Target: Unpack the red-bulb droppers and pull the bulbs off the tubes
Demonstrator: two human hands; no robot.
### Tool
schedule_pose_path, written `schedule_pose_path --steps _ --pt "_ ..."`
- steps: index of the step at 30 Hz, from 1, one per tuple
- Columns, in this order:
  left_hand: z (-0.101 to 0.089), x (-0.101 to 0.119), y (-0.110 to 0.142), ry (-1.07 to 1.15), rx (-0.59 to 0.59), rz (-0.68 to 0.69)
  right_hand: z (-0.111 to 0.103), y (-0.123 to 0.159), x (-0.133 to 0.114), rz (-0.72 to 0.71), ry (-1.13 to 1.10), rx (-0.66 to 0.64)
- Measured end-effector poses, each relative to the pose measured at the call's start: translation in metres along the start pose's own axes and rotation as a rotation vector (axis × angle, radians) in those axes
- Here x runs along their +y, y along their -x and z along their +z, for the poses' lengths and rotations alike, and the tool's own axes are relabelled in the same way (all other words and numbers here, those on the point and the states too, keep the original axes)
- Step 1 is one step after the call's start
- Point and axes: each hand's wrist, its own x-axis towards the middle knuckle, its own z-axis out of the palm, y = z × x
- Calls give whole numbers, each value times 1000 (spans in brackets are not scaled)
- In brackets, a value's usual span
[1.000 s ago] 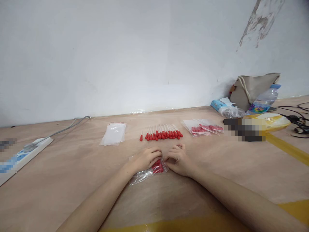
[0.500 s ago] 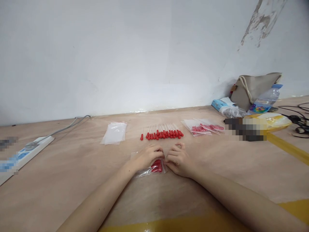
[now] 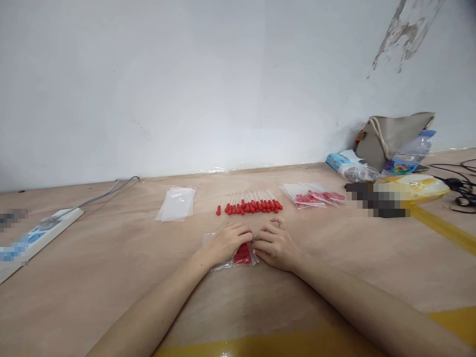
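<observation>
Left hand (image 3: pixel 231 241) and right hand (image 3: pixel 277 246) draw closer; right fingers (image 3: pixel 263 236) pinch the bag (image 3: pixel 241 256) edge, left's grip unclear; sealing seems underway.

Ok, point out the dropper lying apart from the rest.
The leftmost dropper: a gap sets it apart from the other droppers, which lie bunched to its right.

Brown table (image 3: pixel 119 248): centre bag (image 3: pixel 241 255); droppers (image 3: pixel 254 206), 12 o'clock; flat bags (image 3: pixel 179 204), 10; filled bags (image 3: pixel 316 197), 2; power strip (image 3: pixel 69 217), 9.

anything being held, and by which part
A clear bag: the right hand seems to pinch its right edge; the left hand lies over its middle, whether gripping is unclear.
</observation>
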Motion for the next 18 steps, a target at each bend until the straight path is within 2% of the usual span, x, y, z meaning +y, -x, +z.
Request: schedule_pose_path --steps 3,9,14,18 --pt "-5 1 -2 -27 -17 14 0 -1 0 -63 42 4" --pt "-14 4 -3 -140 -35 110 -1 -2 0 -83 79 -9" --pt "-8 1 -2 -153 -34 121 -2 -5 1 -128 72 -70" --pt "-17 -4 2 -115 -65 88 -4 -6 5 -144 16 -147"
